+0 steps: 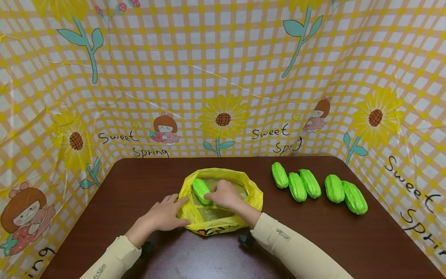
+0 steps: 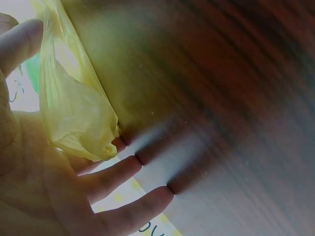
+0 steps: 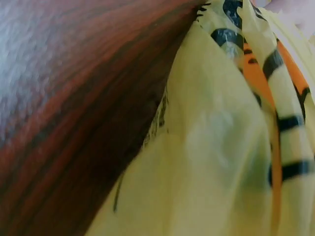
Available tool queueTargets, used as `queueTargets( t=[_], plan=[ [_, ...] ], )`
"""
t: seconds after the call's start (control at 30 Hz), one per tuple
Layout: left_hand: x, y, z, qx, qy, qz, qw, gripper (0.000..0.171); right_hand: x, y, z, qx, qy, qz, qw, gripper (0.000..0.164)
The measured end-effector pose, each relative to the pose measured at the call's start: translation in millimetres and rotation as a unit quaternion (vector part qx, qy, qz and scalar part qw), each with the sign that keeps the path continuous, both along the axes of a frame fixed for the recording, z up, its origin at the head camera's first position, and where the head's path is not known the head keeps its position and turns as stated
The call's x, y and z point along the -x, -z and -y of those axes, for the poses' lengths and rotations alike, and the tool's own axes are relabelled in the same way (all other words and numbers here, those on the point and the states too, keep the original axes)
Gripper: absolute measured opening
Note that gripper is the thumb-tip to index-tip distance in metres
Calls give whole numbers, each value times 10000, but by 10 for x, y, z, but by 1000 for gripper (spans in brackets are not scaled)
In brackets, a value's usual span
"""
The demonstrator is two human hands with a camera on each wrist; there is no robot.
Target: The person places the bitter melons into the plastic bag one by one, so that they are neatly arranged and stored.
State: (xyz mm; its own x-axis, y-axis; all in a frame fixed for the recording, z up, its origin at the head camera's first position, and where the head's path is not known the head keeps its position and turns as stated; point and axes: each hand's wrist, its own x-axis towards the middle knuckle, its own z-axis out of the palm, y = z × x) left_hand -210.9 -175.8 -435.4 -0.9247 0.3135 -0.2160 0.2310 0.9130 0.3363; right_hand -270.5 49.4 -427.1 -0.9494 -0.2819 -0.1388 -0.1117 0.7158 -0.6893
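A yellow plastic bag [image 1: 256,195] stands with its mouth spread wide at the middle of the table. Inside it, my right hand [image 1: 224,195] pinches the lower end of a bright green ridged gourd [image 1: 200,190], which lies slanted at the bag's left side. My left hand [image 1: 165,214] rests against the bag's outer left wall, fingers spread. Seen from the left wrist, the yellow film [image 2: 78,113] lies between the thumb and the extended fingers [image 2: 140,209], whose tips meet the tabletop. Only the bag's printed side [image 3: 211,137] and tabletop fill the right wrist view; the right hand is hidden there.
To the right lie more green gourds: a group of three with a middle one [image 1: 297,187], then a pair with an outer one [image 1: 354,197]. The dark brown table [image 1: 139,178] is backed by a checked sunflower cloth [image 1: 188,85]. A small black object [image 1: 246,239] is below the right wrist.
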Motion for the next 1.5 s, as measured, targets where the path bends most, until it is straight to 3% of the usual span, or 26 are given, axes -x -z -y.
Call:
queueTargets(
  t=[0.3, 0.57, 1.07, 1.37, 1.5],
  plan=[
    [-4, -5, 9, -69, -8, -1, 10000, 78, -44, 31, 74, 183, -157, -39, 9997, 56],
    [-2, 2, 1, -63, -33, -23, 10000, 77, -52, 81, 103, -41, -228, -44, 9997, 55],
    [0, 3, 1, -63, 18, -101, 9999, 77, -30, 100, 105, -2, -163, 144, 9998, 52],
    [-8, 8, 7, -78, -50, -75, 9999, 78, 0, 101, 63, 256, -176, 516, 9982, 33],
    [-9, 5, 3, -117, -40, -68, 9999, 78, -6, 77, 15, 429, -215, 565, 9972, 32]
  ],
)
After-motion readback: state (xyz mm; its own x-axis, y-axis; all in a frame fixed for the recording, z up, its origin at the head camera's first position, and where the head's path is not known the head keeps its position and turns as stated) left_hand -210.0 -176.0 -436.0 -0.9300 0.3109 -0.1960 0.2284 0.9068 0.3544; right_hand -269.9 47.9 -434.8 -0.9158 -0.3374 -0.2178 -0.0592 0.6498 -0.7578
